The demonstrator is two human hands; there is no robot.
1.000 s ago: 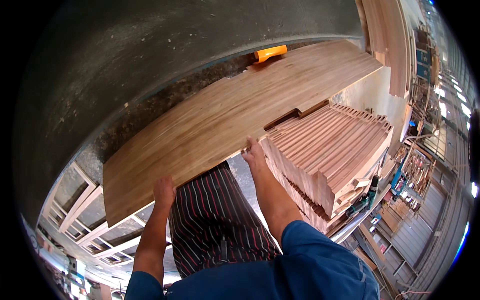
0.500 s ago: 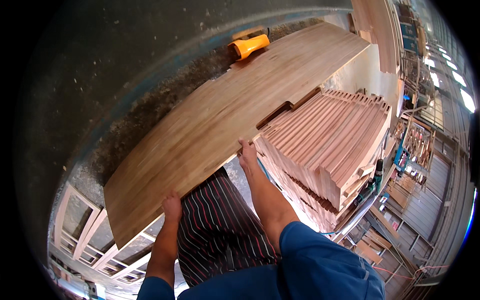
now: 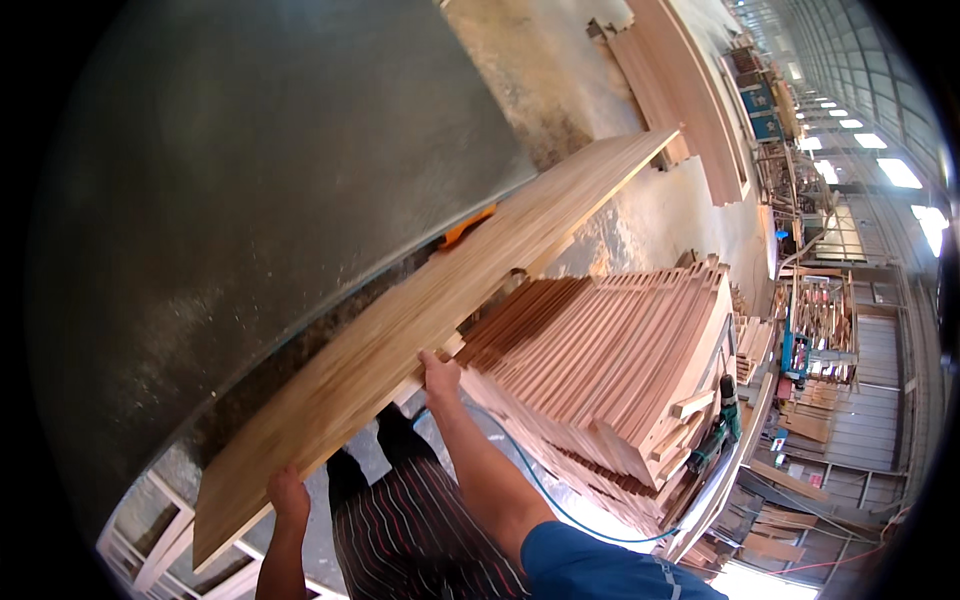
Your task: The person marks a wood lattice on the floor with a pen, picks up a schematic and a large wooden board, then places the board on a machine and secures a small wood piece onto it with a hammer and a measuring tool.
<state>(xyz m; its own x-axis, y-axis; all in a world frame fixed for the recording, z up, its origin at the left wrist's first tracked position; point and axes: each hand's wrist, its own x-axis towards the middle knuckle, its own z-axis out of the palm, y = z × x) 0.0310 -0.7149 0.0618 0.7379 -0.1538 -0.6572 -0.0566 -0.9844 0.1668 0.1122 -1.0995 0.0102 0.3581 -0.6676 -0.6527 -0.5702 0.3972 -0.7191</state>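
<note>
A long, pale brown wooden panel [image 3: 390,325] stretches diagonally from the lower left to the upper right, tilted, with a notch cut into its near long edge. My left hand [image 3: 289,493] grips that edge close to the panel's left end. Farther right, my right hand [image 3: 439,374] is closed on the same edge, just short of the notch. The fingers of both hands are partly hidden under or behind the panel. A large stack of reddish wooden pieces [image 3: 610,355] stands right beside my right hand. Behind the panel's far edge, an orange object [image 3: 467,226] shows only in part.
A dark, broad surface [image 3: 270,170] fills the upper left. Pale wooden frames [image 3: 165,545] are at lower left. A blue hose [image 3: 545,500] curves past the stack, and a green and black power tool [image 3: 716,428] rests at its right side. Long boards [image 3: 690,90] lie at the far right.
The panel has tilted and appears narrower, now covering most of the orange object. My view has shifted, and both hands sit lower and farther left, still gripping the edge.
</note>
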